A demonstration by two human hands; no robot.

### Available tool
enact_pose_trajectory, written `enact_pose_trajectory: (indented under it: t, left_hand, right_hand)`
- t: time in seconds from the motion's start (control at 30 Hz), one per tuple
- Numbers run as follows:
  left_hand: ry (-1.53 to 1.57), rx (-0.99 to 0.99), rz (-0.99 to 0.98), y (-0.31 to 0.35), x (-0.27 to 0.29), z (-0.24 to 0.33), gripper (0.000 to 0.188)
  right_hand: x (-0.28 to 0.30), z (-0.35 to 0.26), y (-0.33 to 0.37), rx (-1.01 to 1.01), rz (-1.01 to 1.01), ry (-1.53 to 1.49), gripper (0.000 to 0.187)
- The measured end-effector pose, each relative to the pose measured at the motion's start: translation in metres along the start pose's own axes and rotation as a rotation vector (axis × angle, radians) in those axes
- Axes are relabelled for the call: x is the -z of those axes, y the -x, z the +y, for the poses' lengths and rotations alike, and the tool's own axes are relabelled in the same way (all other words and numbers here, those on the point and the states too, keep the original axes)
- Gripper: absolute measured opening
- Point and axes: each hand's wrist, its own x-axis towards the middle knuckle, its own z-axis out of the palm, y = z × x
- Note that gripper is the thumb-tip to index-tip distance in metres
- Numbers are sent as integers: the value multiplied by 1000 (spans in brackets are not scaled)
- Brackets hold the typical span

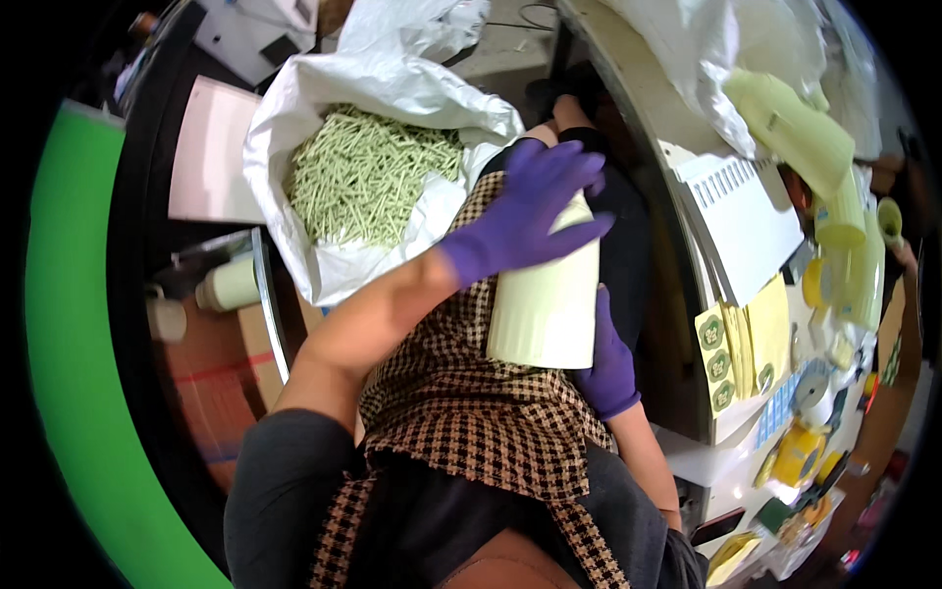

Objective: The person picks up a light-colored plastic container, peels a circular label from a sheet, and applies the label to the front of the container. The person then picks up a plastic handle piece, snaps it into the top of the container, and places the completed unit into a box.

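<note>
A pale green, finely ribbed cylinder [545, 312] lies slanted over my lap, on a brown-and-black houndstooth apron [471, 422]. My right hand [610, 363], in a purple glove, holds it from its right side; the thumb shows along the edge, while the other fingers are hidden behind it. Over the cylinder's far end, my left hand [530, 211], also purple-gloved, is open with its fingers spread. That hand partly covers the far end, and I cannot tell whether it touches it. To its left stands a white sack [285, 147] of short, pale green sticks [368, 177].
At right, a worktable holds a spiral notebook [736, 221], yellow envelopes [770, 334], a sheet of round green stickers [717, 363] and bagged pale green cylinders [800, 128]. Its edge runs close to my right arm. At left are a cardboard box [221, 358] and another cylinder [233, 287].
</note>
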Motion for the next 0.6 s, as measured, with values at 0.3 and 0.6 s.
enact_pose_trajectory:
  t: [0.3,0.6]
  left_hand:
    - [18,-413,-567,133,84,52,27]
    - [-112,-466,-475,123,39,78,5]
  right_hand:
    - [-7,-26,4,10,43,161,79]
    - [2,-28,6,-51,-43,181,87]
